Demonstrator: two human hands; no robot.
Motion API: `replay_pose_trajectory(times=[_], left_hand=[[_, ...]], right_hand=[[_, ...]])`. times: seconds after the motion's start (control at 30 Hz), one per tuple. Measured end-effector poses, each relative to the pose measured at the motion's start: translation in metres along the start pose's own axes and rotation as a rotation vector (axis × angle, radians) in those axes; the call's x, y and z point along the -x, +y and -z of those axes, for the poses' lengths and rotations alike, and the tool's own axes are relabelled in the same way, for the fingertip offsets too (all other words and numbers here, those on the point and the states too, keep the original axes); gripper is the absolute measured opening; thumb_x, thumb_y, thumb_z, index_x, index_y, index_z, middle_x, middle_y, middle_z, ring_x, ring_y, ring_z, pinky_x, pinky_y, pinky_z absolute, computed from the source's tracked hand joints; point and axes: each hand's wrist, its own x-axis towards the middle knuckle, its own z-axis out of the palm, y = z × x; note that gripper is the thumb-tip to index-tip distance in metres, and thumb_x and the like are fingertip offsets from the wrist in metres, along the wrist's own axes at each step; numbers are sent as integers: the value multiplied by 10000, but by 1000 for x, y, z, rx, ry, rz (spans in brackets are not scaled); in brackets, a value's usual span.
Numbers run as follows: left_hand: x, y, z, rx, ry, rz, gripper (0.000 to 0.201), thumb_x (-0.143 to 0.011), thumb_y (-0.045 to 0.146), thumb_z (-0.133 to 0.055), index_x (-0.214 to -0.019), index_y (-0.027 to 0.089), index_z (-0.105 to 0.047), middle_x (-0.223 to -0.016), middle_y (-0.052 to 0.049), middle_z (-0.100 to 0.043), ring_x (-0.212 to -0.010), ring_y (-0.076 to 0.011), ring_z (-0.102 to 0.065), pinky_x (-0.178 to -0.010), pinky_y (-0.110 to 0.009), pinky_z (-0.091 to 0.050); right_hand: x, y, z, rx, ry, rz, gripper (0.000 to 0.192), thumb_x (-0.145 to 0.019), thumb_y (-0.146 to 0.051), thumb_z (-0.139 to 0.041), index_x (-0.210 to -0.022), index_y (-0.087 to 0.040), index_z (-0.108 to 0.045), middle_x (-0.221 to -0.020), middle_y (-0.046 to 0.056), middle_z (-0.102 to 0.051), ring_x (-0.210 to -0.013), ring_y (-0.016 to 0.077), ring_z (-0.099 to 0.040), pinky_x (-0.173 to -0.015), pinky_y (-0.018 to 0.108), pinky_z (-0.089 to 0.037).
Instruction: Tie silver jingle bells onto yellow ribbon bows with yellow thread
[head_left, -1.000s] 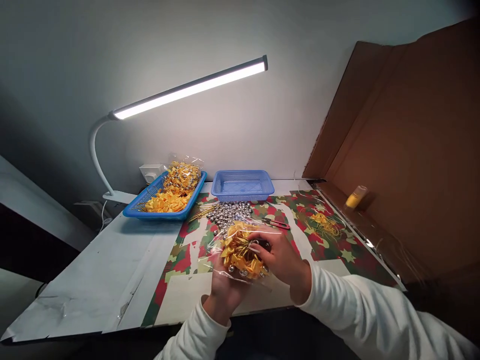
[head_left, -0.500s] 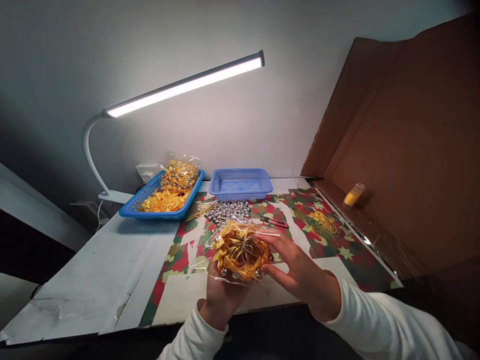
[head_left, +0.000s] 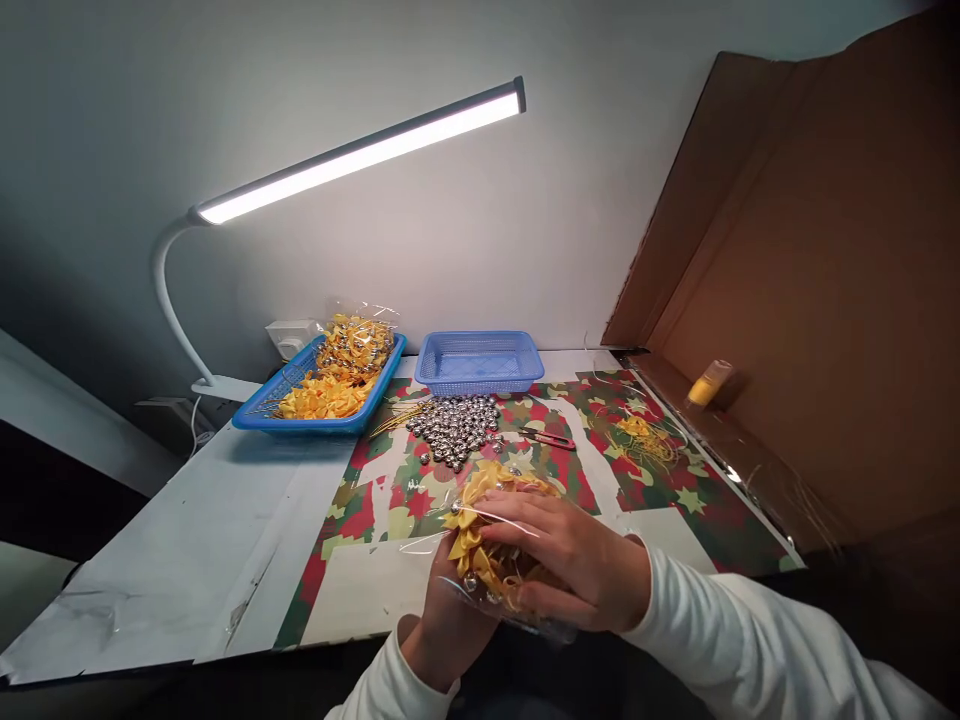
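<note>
Near the table's front edge, a clear plastic bag of yellow ribbon bows with silver bells [head_left: 480, 545] is between my two hands. My left hand [head_left: 456, 610] supports the bag from below and the left, its fingers mostly hidden behind it. Over the bag's top and right side lies my right hand [head_left: 574, 555], its fingers curved against the plastic and the bows. Just beyond the bag is a heap of silver bells [head_left: 457, 425]. Beside that heap lie a pair of pink-handled snips [head_left: 549, 438] and several gold ties [head_left: 397, 418].
A blue basket [head_left: 300, 430] at the back left holds more yellow bows. Another blue basket [head_left: 480, 385] stands by the wall. Yellow strings [head_left: 646, 440] lie at right, near a small yellow-filled bottle [head_left: 707, 384] by the cardboard [head_left: 810, 250]. A lamp [head_left: 367, 150] hangs above.
The bag has come lower and closer to the table's front edge, tilting as it moved. My right hand has gone from the bag's right edge to across its top.
</note>
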Motion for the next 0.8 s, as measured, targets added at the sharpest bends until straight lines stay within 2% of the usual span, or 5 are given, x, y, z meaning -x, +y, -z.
replay_pose_trajectory(times=[0.17, 0.33, 0.47, 0.63, 0.8], left_hand=[[-5, 0, 2, 26, 60, -8, 344, -902, 283, -454, -1082, 149, -715, -938, -96, -760, -912, -267, -697, -955, -443, -466], [-11, 2, 16, 87, -22, 79, 330, -892, 249, -458, -1022, 145, -743, -972, -114, -765, -948, -279, -695, -930, -438, -483], [-13, 3, 23, 92, -173, 5, 362, -914, 288, -430, -1109, 178, -715, -1141, -118, -719, -1050, -301, -662, -997, -508, -427], [-14, 1, 19, 156, -299, -72, 402, -921, 423, -406, -1199, 290, -664, -1258, -75, -661, -1185, -311, -584, -1093, -585, -275], [-16, -1, 15, 162, -241, -158, 395, -932, 467, -389, -1201, 350, -655, -1175, -44, -711, -1137, -279, -616, -1103, -540, -291]], right_hand=[[4, 0, 3, -36, -30, -167, 559, -910, -303, -518, -1429, -153, -378, -1460, 145, -415, -1395, 244, -330, -1159, 447, -264], [23, -22, 38, -53, -115, -302, 602, -897, -201, -544, -1461, -192, -334, -1507, 129, -349, -1420, 238, -288, -1144, 432, -326], [47, -34, 59, -87, 110, -372, 429, -912, -203, -531, -1332, -278, -493, -1360, 83, -544, -1307, 232, -470, -1073, 440, -420], [61, -27, 18, -54, 679, -624, 180, -857, -362, -590, -960, -214, -592, -972, 78, -650, -938, 213, -623, -825, 348, -528], [45, -26, -23, -413, 468, -873, 298, -824, -470, -567, -795, -174, -551, -687, 23, -593, -617, 149, -568, -561, 262, -471]])
